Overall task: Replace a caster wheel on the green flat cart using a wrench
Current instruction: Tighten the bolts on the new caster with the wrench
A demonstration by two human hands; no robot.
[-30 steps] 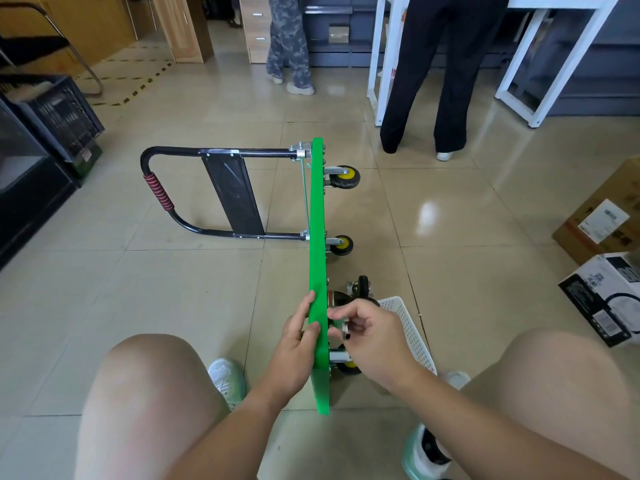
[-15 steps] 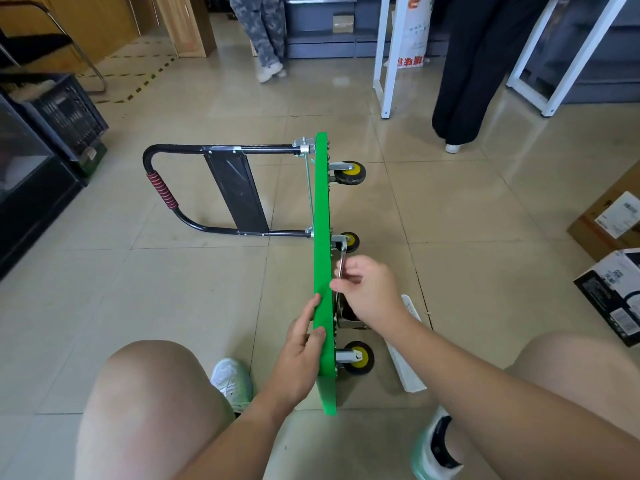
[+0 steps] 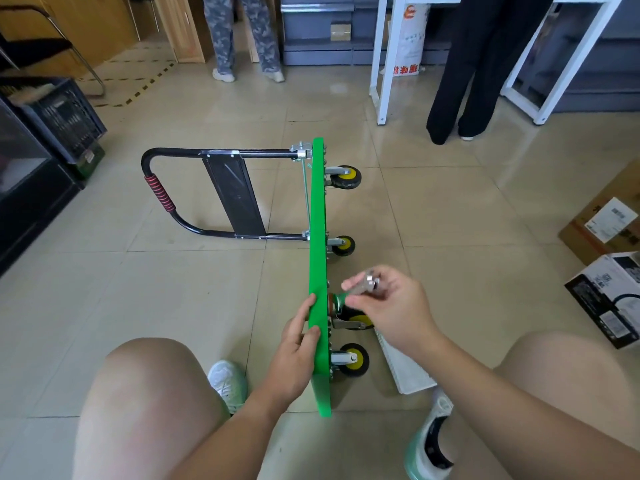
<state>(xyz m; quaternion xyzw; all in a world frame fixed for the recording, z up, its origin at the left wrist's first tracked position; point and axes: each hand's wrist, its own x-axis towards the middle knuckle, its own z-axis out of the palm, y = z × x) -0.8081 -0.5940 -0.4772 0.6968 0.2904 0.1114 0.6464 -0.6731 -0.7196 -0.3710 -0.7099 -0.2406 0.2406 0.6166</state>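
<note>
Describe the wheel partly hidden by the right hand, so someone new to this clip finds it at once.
Find the green cart standing on its edge on the tiled floor, four yellow-hubbed wheels lined along its right side. Counting from the person, it is the second wheel. Unlike the others, the right hand covers part of it.

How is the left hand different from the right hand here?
The left hand holds the edge of the green cart; the right hand pinches a shiny, blurred wrench. The left hand is on the cart's handle side; the right hand is on its wheel side. Both are bare.
</note>
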